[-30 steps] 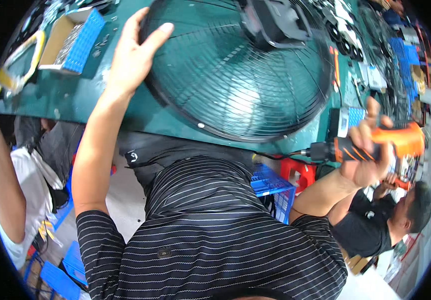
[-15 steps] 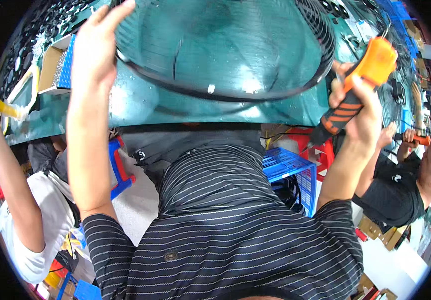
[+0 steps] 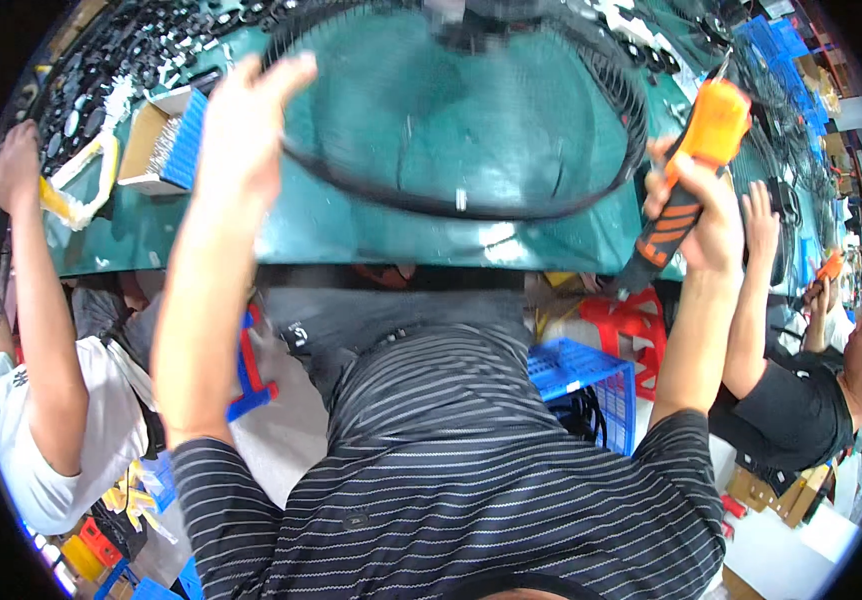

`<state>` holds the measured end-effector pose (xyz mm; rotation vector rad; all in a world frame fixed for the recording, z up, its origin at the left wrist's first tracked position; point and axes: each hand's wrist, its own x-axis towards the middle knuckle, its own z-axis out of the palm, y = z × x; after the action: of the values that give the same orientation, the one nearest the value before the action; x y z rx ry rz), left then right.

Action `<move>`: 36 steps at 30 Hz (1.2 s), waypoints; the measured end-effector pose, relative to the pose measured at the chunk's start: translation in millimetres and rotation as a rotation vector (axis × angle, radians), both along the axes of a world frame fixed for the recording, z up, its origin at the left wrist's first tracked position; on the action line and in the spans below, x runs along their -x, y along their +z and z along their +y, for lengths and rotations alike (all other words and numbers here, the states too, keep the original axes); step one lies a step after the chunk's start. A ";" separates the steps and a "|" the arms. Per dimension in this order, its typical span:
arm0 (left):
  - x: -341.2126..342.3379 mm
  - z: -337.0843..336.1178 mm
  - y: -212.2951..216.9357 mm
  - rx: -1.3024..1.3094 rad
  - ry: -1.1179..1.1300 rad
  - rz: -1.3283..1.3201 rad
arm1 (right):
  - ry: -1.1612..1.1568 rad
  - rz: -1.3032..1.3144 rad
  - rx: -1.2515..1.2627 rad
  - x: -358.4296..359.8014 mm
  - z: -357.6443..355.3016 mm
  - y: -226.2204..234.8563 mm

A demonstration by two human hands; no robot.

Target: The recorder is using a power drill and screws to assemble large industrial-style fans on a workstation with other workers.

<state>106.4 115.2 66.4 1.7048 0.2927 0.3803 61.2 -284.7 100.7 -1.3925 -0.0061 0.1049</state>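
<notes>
The right hand, gripping the drill, had risen beside the fan guard. Over the tabletop, the guard seemed light but springy, best held by its rim; whether the left hand gripped was unclear.

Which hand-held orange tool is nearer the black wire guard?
The driver in the wearer's right hand, beside the guard; the other tool is at far right, in a co-worker's hand.

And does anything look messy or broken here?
Small white pieces lie scattered loose on the green table near the open box, which looks messy. The black wire guard is too blurred to check for damage.
</notes>
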 end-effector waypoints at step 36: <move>-42.6 240.3 -31.1 -1.109 -0.405 0.599 | -0.254 -0.502 0.157 11.0 -15.1 -39.4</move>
<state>149.0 355.5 35.3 2.8904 0.1506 -0.3798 50.2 -299.9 61.3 -1.5334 -0.2426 -0.4653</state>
